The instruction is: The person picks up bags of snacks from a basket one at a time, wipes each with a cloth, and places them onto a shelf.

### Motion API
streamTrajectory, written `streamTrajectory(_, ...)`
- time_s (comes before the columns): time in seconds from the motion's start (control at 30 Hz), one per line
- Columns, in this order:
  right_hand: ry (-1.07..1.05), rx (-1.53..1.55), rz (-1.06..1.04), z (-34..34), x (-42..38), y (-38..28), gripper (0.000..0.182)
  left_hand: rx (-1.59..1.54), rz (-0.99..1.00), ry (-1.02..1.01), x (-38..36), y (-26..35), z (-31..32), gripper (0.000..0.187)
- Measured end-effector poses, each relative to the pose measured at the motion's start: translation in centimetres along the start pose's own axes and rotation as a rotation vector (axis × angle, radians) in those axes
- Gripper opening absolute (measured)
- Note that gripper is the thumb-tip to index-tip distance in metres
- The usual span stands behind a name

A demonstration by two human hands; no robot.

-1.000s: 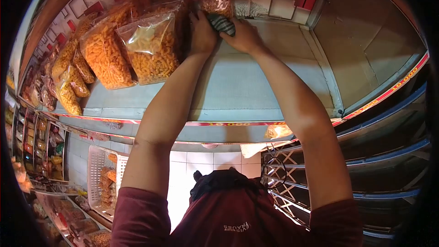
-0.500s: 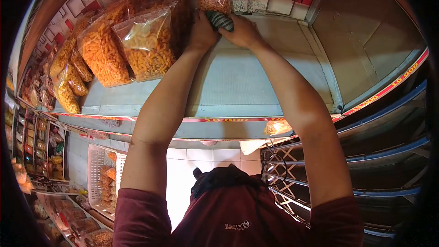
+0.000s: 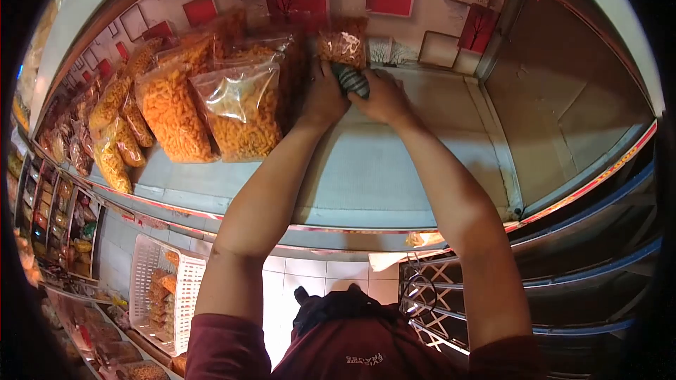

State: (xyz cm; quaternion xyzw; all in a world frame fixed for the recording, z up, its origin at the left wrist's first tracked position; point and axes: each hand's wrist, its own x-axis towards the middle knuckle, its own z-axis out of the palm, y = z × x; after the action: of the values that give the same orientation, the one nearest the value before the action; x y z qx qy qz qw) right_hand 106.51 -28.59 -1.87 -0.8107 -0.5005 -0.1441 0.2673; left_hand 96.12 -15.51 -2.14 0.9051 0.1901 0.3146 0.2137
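Both my arms reach over the shelf [image 3: 380,169] toward its back. A dark cloth with pale stripes [image 3: 354,81] is bunched between my hands. My right hand [image 3: 386,98] is closed on the cloth, its thumb lying along the near side. My left hand [image 3: 326,97] is against the cloth's left side, with its fingers pointing to the back and their tips partly hidden. Just behind the cloth, a clear bag of brown snacks [image 3: 342,46] stands near the back wall. Whether my fingers touch that bag is hard to make out.
Large clear bags of orange snacks [image 3: 172,112] crowd the shelf's left half; the nearest bag [image 3: 243,116] stands by my left forearm. A brown side panel [image 3: 563,98] closes the right end. Below are a white basket [image 3: 184,302] of packets and a folding metal gate [image 3: 436,302].
My head view has tilted up, so the shelf sits lower in the picture and more back wall shows. My hands stay around the cloth near the snack bag.
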Motion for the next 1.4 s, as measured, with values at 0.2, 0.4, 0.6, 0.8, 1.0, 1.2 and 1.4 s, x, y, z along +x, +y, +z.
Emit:
streamTrajectory(0.2, 0.020, -0.027, -0.007, 0.4, 0.2, 0.3, 0.061, -0.014, -0.023, -0.074, -0.3, 0.7, -0.8, 0.099)
streamTrajectory(0.4, -0.060, -0.021, 0.040, 0.1, 0.3, 0.1, 0.075, 0.024, -0.034, -0.075, -0.1, 0.7, -0.7, 0.100)
streamTrajectory(0.6, -0.064, -0.135, 0.071, -1.8, -0.1, -2.3, 0.071, 0.023, 0.055, 0.097, -0.1, -0.6, 1.2, 0.089)
streamTrajectory(0.8, 0.020, -0.195, 0.036, -0.8, -0.7, -2.8, 0.070, 0.077, 0.009, 0.142, -0.3, 0.5, 0.4, 0.085)
streamTrajectory(1.0, 0.020, -0.295, 0.005, -1.4, -1.0, -3.6, 0.069, 0.189, -0.165, 0.006, -1.3, 2.4, -0.9, 0.079)
streamTrajectory(1.2, 0.143, -0.442, -0.046, 1.7, 0.3, -1.8, 0.047, 0.656, 0.017, 0.016, -1.5, -1.0, 3.0, 0.072)
streamTrajectory(1.4, -0.129, -0.554, -0.069, -0.3, 0.7, -3.9, 0.044, 0.234, 0.026, -0.301, -11.1, 7.0, -9.3, 0.061)
